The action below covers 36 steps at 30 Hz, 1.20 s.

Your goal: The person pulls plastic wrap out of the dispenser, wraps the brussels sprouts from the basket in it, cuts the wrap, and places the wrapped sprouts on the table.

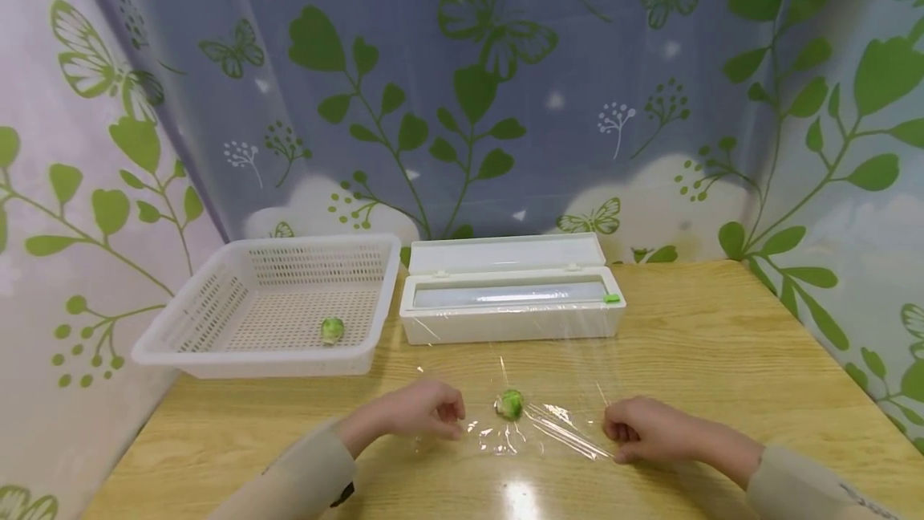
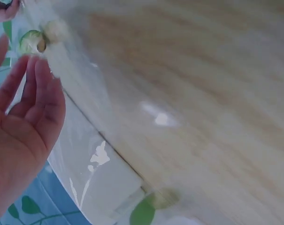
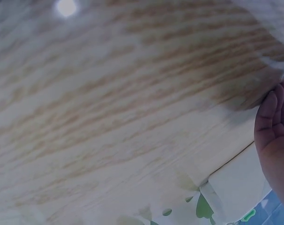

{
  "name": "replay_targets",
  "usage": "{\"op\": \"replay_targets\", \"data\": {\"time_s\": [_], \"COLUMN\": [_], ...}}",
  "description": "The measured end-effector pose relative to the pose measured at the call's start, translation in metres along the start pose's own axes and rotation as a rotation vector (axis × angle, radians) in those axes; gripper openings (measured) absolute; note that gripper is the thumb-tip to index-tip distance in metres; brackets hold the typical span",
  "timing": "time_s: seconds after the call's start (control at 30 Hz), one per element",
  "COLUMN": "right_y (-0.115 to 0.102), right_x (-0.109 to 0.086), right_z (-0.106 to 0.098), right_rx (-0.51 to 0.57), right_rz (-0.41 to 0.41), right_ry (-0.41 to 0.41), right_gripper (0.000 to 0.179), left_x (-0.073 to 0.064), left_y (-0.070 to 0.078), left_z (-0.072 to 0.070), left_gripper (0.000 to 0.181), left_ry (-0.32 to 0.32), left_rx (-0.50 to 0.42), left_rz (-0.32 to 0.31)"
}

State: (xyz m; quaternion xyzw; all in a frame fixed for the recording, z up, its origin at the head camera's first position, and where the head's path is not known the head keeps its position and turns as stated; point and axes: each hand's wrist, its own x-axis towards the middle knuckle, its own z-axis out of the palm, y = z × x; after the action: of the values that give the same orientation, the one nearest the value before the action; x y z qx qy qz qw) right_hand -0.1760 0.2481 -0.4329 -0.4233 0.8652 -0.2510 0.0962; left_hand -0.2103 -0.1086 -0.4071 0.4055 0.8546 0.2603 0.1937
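- At the left of the frame, the white basket (image 1: 216, 361) carries one loose sprout (image 1: 332, 331); I'd leave both alone and mind my left sleeve near the rim.
- Just right of that, low in the frame, I have the left hand (image 1: 415, 410) by the left side of the clear film (image 1: 566, 430). Its fingers are bent and close together; whether they pinch the film I cannot tell from my feeds, so I'd confirm a fingertip hold before lifting anything.
- At lower centre, the wrapped-about sprout (image 1: 509, 405) sits between the hands, with the film creased around it. I can't tell whether the sheet lies over or under it; I'd move gently so it doesn't roll.
- Above it, at centre, the long white box (image 1: 512, 326) stands with its lid (image 1: 505, 253) raised, and the film seems to reach its front edge. I'd pull evenly there, since a hard tug could drag the box along the table (image 1: 722, 359).
- At the box's right end sits a green slider (image 1: 611, 298); I'd steer clear of snagging film on it.
- At lower right, the right hand (image 1: 652, 428) appears to pinch the film's near corner, thumb against bent fingers. Creases run from there toward the sprout, so I'd ease outward and match both sides.
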Motion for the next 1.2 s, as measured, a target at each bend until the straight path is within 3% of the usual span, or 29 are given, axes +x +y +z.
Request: {"op": "replay_targets", "data": {"time_s": [0.1, 0.17, 0.37, 0.47, 0.57, 0.67, 0.87, 1.2], "right_y": [-0.001, -0.002, -0.006, -0.006, -0.005, -0.003, -0.003, -0.004], "right_x": [-0.002, -0.003, -0.008, -0.010, -0.010, -0.010, -0.010, -0.011], "right_z": [0.000, 0.000, 0.003, 0.005, 0.005, 0.006, 0.006, 0.008], "right_rx": [-0.008, -0.008, -0.056, -0.065, -0.063, -0.078, -0.105, -0.174], "right_rz": [-0.049, -0.055, 0.032, 0.058, 0.048, -0.013, -0.128, -0.170], "right_ry": [0.023, 0.032, -0.034, -0.067, -0.064, -0.039, 0.041, 0.096], "right_gripper": [0.021, 0.024, 0.047, 0.052, 0.049, 0.044, 0.028, 0.023], "left_x": [-0.012, -0.018, -0.027, -0.028, -0.028, -0.028, -0.029, -0.026], "left_y": [-0.002, -0.003, -0.008, -0.010, -0.012, -0.014, -0.014, -0.013], "left_z": [0.002, 0.004, 0.012, 0.015, 0.017, 0.019, 0.023, 0.026], "left_gripper": [0.016, 0.019, 0.035, 0.043, 0.046, 0.047, 0.040, 0.011], "left_ry": [-0.068, -0.081, -0.015, -0.004, -0.004, 0.003, 0.044, 0.097], "left_rx": [0.020, 0.043, 0.236, 0.275, 0.290, 0.309, 0.328, 0.385], "left_rz": [0.008, 0.017, 0.043, 0.050, 0.045, 0.034, 0.019, 0.072]}}
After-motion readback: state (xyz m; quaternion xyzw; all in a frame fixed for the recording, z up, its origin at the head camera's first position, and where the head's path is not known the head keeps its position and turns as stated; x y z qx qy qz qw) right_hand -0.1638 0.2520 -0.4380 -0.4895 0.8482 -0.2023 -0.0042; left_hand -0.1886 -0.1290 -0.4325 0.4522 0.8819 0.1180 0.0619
